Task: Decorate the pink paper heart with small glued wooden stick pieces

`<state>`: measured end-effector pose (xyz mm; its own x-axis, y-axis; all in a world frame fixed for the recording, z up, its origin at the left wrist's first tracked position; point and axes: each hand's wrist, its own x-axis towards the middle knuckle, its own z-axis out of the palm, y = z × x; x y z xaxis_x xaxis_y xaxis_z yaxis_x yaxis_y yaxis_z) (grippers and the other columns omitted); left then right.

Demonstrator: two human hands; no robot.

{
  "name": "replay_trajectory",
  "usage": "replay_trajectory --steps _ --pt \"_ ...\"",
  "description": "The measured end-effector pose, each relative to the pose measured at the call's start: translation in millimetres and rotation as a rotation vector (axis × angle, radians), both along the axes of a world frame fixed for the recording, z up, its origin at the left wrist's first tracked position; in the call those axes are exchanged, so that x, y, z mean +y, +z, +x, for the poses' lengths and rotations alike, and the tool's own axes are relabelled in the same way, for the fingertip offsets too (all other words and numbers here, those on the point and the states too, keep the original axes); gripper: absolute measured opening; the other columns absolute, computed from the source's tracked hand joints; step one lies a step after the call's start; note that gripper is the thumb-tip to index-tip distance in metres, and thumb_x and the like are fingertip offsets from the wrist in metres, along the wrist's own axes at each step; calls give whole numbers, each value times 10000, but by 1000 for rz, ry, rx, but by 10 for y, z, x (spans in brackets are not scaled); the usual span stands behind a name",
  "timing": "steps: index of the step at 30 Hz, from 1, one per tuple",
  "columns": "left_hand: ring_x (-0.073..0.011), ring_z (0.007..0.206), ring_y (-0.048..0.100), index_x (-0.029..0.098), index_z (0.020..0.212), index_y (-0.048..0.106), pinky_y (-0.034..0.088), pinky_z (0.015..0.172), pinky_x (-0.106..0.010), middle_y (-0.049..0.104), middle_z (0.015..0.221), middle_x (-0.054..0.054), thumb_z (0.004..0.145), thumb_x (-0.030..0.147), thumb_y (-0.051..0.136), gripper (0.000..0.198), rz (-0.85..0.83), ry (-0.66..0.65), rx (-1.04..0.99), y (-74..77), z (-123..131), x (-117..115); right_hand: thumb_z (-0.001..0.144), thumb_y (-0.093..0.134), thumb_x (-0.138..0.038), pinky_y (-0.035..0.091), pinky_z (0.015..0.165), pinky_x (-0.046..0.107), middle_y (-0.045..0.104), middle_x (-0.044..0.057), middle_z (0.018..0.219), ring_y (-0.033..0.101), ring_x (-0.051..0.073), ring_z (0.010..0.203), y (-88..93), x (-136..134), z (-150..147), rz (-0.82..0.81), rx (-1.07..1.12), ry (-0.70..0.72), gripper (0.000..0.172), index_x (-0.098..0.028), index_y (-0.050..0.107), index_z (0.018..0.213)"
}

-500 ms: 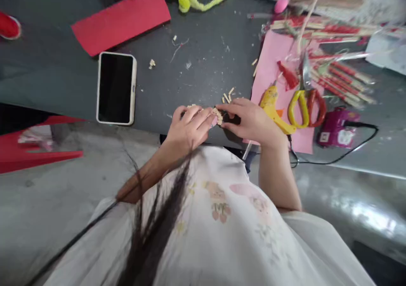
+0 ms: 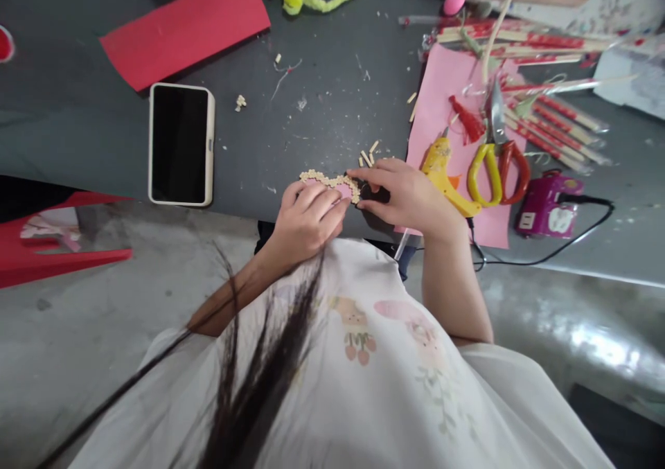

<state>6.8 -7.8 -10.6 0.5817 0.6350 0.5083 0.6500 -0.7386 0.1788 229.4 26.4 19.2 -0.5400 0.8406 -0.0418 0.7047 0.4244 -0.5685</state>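
A small pink piece (image 2: 343, 190), edged with short pale stick bits (image 2: 325, 178), lies at the near edge of the dark table. My left hand (image 2: 310, 221) grips it, fingers bent across its top and hiding much of the pink. At its right end, the index finger and thumb of my right hand (image 2: 402, 193) press on the bit-covered rim from two sides. Several loose stick bits (image 2: 366, 157) lie just beyond my right fingers. A yellow hot glue gun (image 2: 439, 167) rests to the right of that hand.
On the right, pink paper (image 2: 423, 126) lies under scissors (image 2: 496, 150) and a red tassel (image 2: 467, 119), near a purple box (image 2: 551, 206) with a black cable and several wrapped red-and-pale sticks (image 2: 555, 126). To the left are a phone (image 2: 181, 143) and red card (image 2: 187, 29).
The view has shifted slightly. My left fingers have drawn back a little, so more of the bit-edged pink piece shows. My right fingers stay at its right end.
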Motion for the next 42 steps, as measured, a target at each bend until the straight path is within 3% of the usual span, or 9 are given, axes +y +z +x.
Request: replay_trajectory --steps 4,9,16,23,35,42 --pt "-205 908 593 154 1041 673 436 834 -362 734 962 -57 886 190 575 187 17 -26 -64 -65 94 -108 851 623 -271 484 786 373 645 92 971 594 243 873 2 19 19 -4 -3 30 466 -190 619 1309" --pt "-221 925 593 130 1075 661 455 818 -368 726 998 -70 880 135 535 233 -31 65 -96 -59 110 -123 837 640 -248 482 789 373 643 91 967 597 249 893 8 54 27 16 15 62 468 -178 625 1300" --pt "-242 987 599 102 1129 626 458 856 -382 705 1073 -105 915 132 477 263 -74 69 -41 19 21 2 815 682 -226 477 775 359 593 56 833 581 238 859 51 60 11 80 41 90 243 -170 702 1051" --pt "-224 991 589 121 1130 615 458 859 -382 706 1093 -92 930 136 468 249 -99 57 -43 15 35 -19 848 652 -209 484 773 374 630 65 850 584 232 852 -38 73 19 78 103 114 141 -180 731 961" --pt "-228 992 590 152 1089 672 429 893 -399 729 1018 -69 912 156 496 249 -109 57 -79 -56 81 -175 861 617 -185 501 885 423 675 76 1016 611 247 993 -38 114 9 54 144 160 135 -218 739 907" --pt "-227 949 595 157 1066 680 425 861 -410 731 976 -74 915 189 486 248 -132 76 -91 -89 103 -198 889 584 -207 501 869 419 696 70 1015 617 244 981 -46 145 21 71 122 200 156 -223 739 879"
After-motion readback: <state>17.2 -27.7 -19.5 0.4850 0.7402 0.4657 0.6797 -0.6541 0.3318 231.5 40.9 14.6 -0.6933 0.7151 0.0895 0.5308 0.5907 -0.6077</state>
